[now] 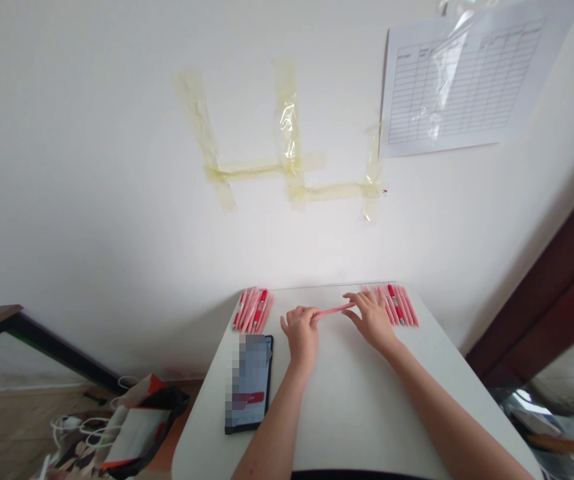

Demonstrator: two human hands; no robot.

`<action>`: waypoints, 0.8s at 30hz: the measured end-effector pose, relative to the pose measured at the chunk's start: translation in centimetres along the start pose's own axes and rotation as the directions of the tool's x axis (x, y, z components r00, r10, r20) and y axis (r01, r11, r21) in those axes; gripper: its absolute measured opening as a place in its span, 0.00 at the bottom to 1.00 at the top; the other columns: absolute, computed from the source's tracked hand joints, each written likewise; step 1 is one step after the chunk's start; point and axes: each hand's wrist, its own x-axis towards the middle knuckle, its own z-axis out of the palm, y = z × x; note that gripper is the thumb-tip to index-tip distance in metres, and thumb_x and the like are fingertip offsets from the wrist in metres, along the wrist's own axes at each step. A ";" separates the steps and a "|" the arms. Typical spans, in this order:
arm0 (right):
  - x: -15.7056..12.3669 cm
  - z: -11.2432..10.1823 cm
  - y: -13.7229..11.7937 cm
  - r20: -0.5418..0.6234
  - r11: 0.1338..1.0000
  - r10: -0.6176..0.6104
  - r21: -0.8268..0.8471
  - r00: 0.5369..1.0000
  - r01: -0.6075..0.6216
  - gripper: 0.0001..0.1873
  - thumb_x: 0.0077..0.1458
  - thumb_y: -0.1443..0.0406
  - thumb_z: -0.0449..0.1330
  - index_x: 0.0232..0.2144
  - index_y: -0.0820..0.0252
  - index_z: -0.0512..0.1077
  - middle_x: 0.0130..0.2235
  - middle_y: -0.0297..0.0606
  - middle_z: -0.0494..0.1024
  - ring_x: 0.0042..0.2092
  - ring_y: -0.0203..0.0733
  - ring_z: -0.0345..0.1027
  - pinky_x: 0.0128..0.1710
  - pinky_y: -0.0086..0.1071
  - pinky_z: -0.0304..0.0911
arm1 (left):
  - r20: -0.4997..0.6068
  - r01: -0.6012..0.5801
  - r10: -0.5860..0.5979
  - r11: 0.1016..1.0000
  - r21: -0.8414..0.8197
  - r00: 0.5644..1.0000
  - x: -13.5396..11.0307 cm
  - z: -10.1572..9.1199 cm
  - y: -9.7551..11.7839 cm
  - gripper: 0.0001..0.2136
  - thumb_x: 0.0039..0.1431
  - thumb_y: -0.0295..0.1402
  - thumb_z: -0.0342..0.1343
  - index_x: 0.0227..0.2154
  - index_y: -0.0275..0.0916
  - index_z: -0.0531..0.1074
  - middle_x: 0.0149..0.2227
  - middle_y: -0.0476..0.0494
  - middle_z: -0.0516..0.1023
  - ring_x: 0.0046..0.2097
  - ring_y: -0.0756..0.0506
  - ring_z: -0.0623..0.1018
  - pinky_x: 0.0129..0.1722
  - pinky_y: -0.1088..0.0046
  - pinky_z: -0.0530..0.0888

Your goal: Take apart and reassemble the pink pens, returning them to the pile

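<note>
A slim pink pen (335, 310) spans the gap between my two hands above the far part of the white table. My left hand (301, 333) is closed on its left end, fingers curled round it. At the other end, my right hand (374, 320) has the pen between thumb and fingers. Beside the right hand lies a row of pink pens (407, 307) with a red one among them. Left of my left hand is a second group of pink and red pens (251, 310), packed side by side.
A phone (249, 387) lies on the table (357, 413) left of my left forearm. The white wall (131, 220) rises behind, with yellowish tape (257, 171) and a printed sheet (461, 87). Bags and cables (131, 427) sit on the floor at left.
</note>
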 end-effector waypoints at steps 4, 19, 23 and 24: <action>0.1 -0.1 0.1 0.009 1.000 -0.025 -0.017 1.000 0.025 0.10 0.68 0.63 0.53 0.46 0.52 0.73 0.43 0.39 0.80 0.50 0.49 0.69 0.67 0.61 0.39 | 0.002 0.006 -0.006 1.000 -0.006 1.000 0.0 0.0 0.0 0.09 0.63 0.29 0.55 0.39 0.47 0.79 0.43 0.46 0.80 0.51 0.40 0.73 0.63 0.44 0.57; 0.1 0.1 0.2 0.011 1.000 -0.002 -0.021 1.000 0.002 0.12 0.68 0.56 0.53 0.45 0.51 0.75 0.43 0.39 0.79 0.53 0.52 0.67 0.66 0.63 0.43 | 0.007 0.002 -0.002 1.000 -0.019 1.000 0.1 -0.1 0.0 0.09 0.63 0.30 0.54 0.39 0.48 0.79 0.43 0.46 0.80 0.51 0.40 0.72 0.62 0.47 0.58; 0.1 -0.1 0.2 0.009 1.000 -0.006 0.009 1.000 0.006 0.11 0.67 0.57 0.55 0.47 0.50 0.74 0.43 0.39 0.78 0.53 0.52 0.67 0.66 0.61 0.44 | 0.010 0.009 -0.009 0.999 -0.034 1.000 0.1 -0.1 0.0 0.08 0.63 0.30 0.55 0.38 0.48 0.79 0.43 0.46 0.80 0.50 0.41 0.73 0.62 0.47 0.57; 0.1 -0.1 0.2 0.012 1.000 -0.005 0.013 1.000 0.004 0.10 0.67 0.58 0.55 0.44 0.50 0.75 0.42 0.38 0.79 0.52 0.52 0.67 0.66 0.61 0.44 | 0.009 0.007 -0.006 0.999 -0.035 1.000 0.1 -0.1 0.0 0.08 0.63 0.30 0.55 0.38 0.48 0.79 0.43 0.46 0.80 0.50 0.41 0.73 0.62 0.47 0.57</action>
